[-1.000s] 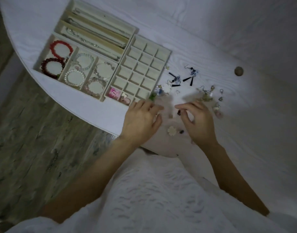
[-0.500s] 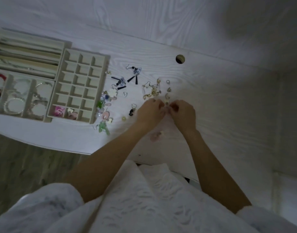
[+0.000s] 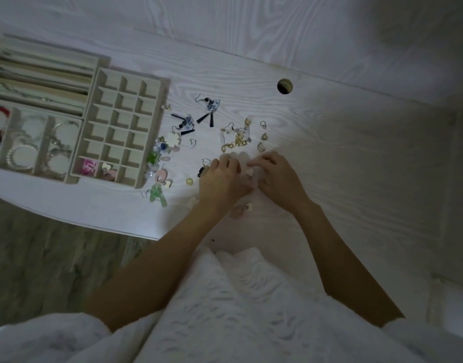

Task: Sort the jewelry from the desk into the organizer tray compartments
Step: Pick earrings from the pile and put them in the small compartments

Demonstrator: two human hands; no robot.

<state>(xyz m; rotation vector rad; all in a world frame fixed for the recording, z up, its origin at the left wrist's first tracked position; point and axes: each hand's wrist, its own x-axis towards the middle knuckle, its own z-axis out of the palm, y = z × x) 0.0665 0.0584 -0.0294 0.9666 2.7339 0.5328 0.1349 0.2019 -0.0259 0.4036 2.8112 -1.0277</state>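
Note:
Loose earrings lie scattered on the white desk (image 3: 329,158): blue-and-black tassel ones (image 3: 210,107), a gold cluster (image 3: 237,140), green ones (image 3: 157,195). My left hand (image 3: 222,179) and right hand (image 3: 277,176) meet just below the gold cluster, fingers curled, pinching a small pale pink piece (image 3: 250,171) between them. The beige grid tray (image 3: 120,127) sits to the left; its nearest row holds a pink item (image 3: 89,165) and a heart piece (image 3: 108,170). Bracelets fill the compartments (image 3: 28,148) further left.
A long-slot tray with chains (image 3: 41,82) lies at the far left. A round cable hole (image 3: 284,86) is in the desk behind the earrings. The desk's curved front edge runs just below the trays, with wooden floor beneath.
The view has swung right, so the trays now sit at the left. My hands have moved up from the near edge and come together at the pink piece.

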